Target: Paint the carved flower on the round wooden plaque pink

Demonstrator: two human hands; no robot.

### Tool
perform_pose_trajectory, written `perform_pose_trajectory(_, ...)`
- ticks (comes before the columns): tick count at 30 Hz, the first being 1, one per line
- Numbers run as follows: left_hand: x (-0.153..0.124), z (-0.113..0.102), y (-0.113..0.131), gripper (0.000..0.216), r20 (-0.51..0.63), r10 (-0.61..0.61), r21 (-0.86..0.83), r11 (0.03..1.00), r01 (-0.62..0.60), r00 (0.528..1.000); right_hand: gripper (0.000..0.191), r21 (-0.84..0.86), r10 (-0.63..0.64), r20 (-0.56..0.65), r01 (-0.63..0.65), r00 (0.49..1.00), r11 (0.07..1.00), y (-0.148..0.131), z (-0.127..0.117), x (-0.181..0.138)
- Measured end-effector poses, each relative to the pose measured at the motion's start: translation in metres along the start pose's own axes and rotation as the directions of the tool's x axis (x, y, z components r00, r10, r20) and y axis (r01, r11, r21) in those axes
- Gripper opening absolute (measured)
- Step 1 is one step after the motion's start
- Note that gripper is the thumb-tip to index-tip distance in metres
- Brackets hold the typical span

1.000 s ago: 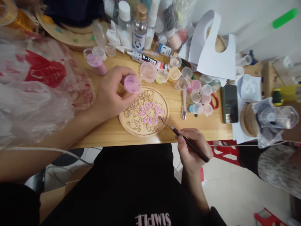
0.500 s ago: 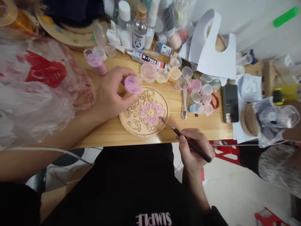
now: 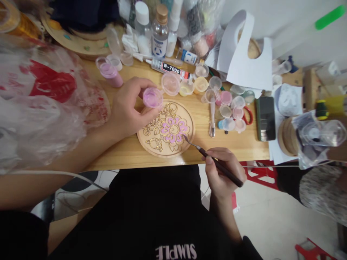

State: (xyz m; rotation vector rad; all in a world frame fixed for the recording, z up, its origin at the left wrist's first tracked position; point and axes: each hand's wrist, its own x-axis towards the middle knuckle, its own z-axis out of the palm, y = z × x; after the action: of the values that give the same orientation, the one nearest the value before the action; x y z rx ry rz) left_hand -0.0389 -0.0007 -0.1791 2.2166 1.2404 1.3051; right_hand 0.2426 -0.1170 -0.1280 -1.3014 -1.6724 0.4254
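A round wooden board [image 3: 187, 117] carries gold raised outlines and a flower [image 3: 173, 130] with pink-lilac petals. My left hand [image 3: 130, 108] grips a small clear cup [image 3: 152, 98] of lilac paint over the board's upper left rim. In my right hand [image 3: 223, 171] is a palette knife [image 3: 221, 167] with a dark handle and a thin metal blade. Its tip meets the flower's lower right petals; whether it touches the surface I cannot tell. An open pot of lilac paint [image 3: 112, 76] stands up and left of my left hand.
Several small paint cups [image 3: 226, 97] cluster right of the board, beside red-handled scissors [image 3: 248, 115] and a phone [image 3: 265, 118]. A B-7000 glue tube [image 3: 170, 68] and bottles [image 3: 159, 36] line the back. Plastic bags [image 3: 40, 104] crowd the left.
Almost nothing differs. The palette knife's tip has shifted very slightly to the left by the lower right petals; the cup stays in my left hand.
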Motion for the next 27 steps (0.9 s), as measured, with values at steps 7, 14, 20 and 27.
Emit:
perform_pose_trajectory(7,0.0023,0.0003,0.0066,0.038,-0.043,-0.021,0.056,0.998,0.023,0.999,0.014,-0.014,-0.026,-0.006,0.026,1.0,1.0,0.0008,0.0019,0.003)
perform_pose_trajectory(14,0.002,0.0006,0.0073,0.038,-0.055,-0.007,0.053,0.999,0.01,0.998,0.013,-0.004,-0.014,-0.003,0.014,1.0,1.0,-0.0008,0.0003,0.0016)
perform_pose_trajectory(20,0.0016,-0.0014,0.0097,0.041,-0.023,-0.098,-0.005,0.995,0.098,0.995,0.014,0.002,-0.013,0.004,0.013,1.0,1.0,-0.0004,-0.0009,0.0008)
perform_pose_trajectory(27,0.0021,-0.0018,0.0049,0.038,-0.01,-0.096,0.005,0.995,0.096,0.995,0.008,0.115,0.102,-0.109,-0.089,0.989,0.989,-0.0013,0.0015,-0.0002)
